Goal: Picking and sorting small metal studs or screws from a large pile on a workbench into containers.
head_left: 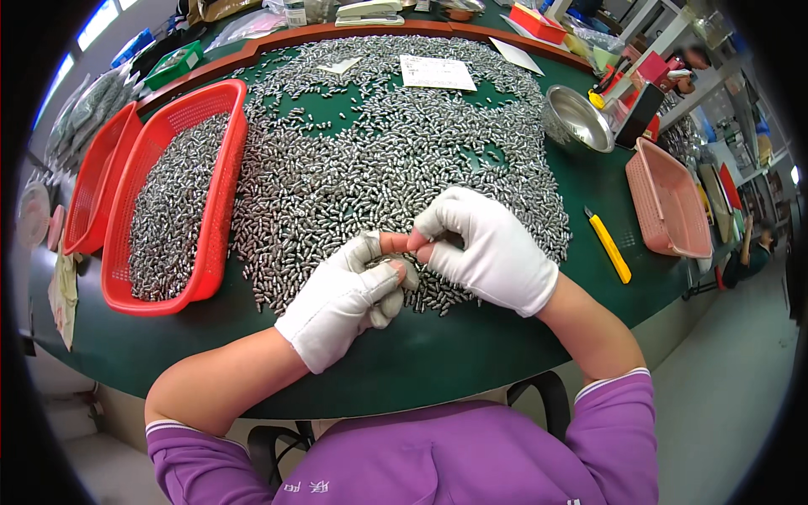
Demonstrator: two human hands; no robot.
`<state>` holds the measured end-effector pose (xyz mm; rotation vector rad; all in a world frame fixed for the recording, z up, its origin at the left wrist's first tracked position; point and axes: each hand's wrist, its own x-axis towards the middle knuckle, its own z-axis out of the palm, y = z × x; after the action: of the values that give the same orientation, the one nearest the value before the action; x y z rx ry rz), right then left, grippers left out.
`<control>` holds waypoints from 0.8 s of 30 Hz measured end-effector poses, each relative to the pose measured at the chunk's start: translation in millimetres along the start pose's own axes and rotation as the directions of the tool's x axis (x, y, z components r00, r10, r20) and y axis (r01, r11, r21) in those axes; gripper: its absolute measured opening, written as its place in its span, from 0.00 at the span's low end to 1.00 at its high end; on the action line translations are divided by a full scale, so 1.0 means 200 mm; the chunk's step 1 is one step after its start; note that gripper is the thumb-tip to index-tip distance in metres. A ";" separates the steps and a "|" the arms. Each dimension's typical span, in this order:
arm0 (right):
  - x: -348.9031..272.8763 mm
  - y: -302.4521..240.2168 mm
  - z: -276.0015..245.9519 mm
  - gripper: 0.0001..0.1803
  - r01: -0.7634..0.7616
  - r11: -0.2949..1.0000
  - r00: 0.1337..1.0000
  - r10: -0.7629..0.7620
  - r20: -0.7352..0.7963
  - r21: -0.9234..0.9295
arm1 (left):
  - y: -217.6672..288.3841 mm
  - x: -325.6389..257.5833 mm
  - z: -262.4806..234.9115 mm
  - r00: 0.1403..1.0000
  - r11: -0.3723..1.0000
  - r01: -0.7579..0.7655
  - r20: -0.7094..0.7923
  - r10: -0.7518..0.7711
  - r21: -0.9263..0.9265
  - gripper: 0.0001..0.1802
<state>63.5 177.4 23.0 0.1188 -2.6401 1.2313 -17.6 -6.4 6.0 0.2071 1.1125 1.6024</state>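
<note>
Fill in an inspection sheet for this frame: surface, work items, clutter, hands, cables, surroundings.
Surface: dark green table with a curved brown rim, largely covered.
Job's things: wide heap of small silvery metal pieces across the table; more fill the red plastic mesh basket on the left.
Clutter: second red basket, steel bowl, pink basket, yellow utility knife, white paper sheet.
Hands: left hand and right hand, both in white gloves with bare fingertips, meet over the heap's near edge; pinched fingertips hide what they hold.
Cables: nothing seen.
Surroundings: shelves with boxes at the right; grey floor.
</note>
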 end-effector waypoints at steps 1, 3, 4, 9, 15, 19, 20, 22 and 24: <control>-0.01 0.00 0.01 0.04 0.001 0.997 1.000 -0.003 0.027 0.071 | 0.00 0.00 0.01 1.000 1.000 0.009 -0.009 -0.009 0.015 0.13; -0.02 -0.03 0.01 0.04 -0.027 0.995 0.998 0.022 0.056 0.098 | 0.00 0.00 0.01 1.000 0.999 0.020 -0.017 -0.020 0.031 0.13; -0.01 -0.02 0.01 0.04 -0.090 0.981 0.995 0.080 0.068 0.173 | 0.00 0.00 0.01 1.000 0.999 0.010 -0.013 -0.009 0.037 0.12; -0.01 -0.04 0.00 0.05 -0.185 0.942 0.981 0.161 0.106 0.282 | 0.00 0.00 0.01 1.000 0.998 -0.003 -0.014 0.004 0.061 0.10; 0.00 -0.03 -0.03 0.05 -0.165 0.965 0.978 0.187 -0.096 0.201 | -0.01 0.00 0.00 1.000 0.999 -0.011 0.015 0.010 0.031 0.09; 0.01 -0.01 -0.05 0.06 -0.145 0.981 0.969 0.167 -0.181 0.130 | 0.00 0.00 0.01 1.000 1.000 -0.008 -0.009 0.008 0.020 0.08; 0.01 0.00 -0.06 0.06 -0.120 0.989 0.971 0.136 -0.197 0.090 | 0.00 0.00 0.00 1.000 1.000 -0.009 -0.009 0.009 0.020 0.08; 0.02 0.02 -0.06 0.06 -0.097 0.994 0.972 0.105 -0.212 0.049 | -0.01 0.00 0.00 1.000 1.000 -0.010 -0.005 0.010 0.009 0.08; 0.02 0.03 -0.06 0.06 -0.059 0.998 0.973 0.052 -0.224 -0.024 | -0.01 0.00 0.00 1.000 1.000 -0.011 0.003 0.011 -0.002 0.08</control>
<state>61.5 189.8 27.2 -0.0946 -2.4814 1.1468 -16.9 -7.1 5.2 0.2147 1.1087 1.6125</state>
